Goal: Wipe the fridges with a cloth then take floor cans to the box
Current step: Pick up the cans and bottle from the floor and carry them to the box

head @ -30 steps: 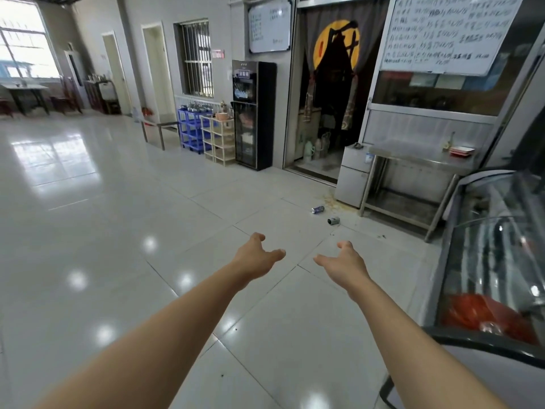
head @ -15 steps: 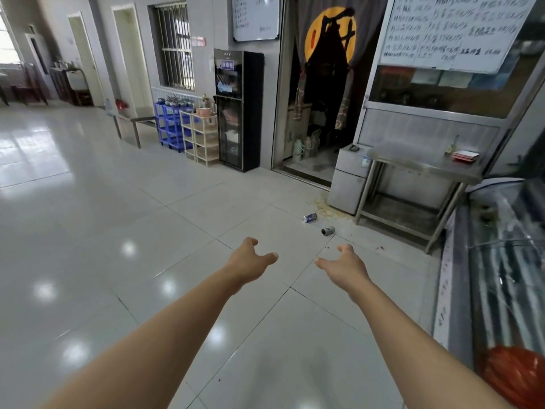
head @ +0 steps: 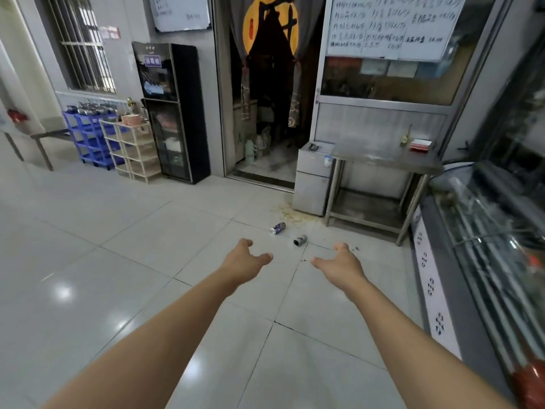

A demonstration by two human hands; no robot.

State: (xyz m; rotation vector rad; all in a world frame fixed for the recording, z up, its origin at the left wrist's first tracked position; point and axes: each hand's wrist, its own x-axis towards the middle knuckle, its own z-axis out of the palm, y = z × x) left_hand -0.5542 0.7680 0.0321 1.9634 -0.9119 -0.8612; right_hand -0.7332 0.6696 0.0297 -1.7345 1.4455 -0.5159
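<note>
Two cans lie on their sides on the tiled floor ahead: a purple can [head: 277,227] and a silver can [head: 300,240] just right of it. My left hand [head: 244,259] and my right hand [head: 339,263] reach forward, both empty with fingers loosely spread, a short way before the cans. A small grey fridge [head: 312,184] stands behind the cans beside the doorway. A tall black glass-door fridge [head: 171,113] stands against the back wall at left. No cloth and no box are in view.
A steel table [head: 383,157] stands right of the small fridge. A glass display counter [head: 486,246] runs along the right edge. Beige shelves [head: 132,149] and blue crates [head: 91,137] sit left of the black fridge. A yellowish stain [head: 290,212] marks the floor by the small fridge.
The view has moved forward and turned right, so the cans, small fridge and doorway are closer. Both hands stay outstretched and empty.
</note>
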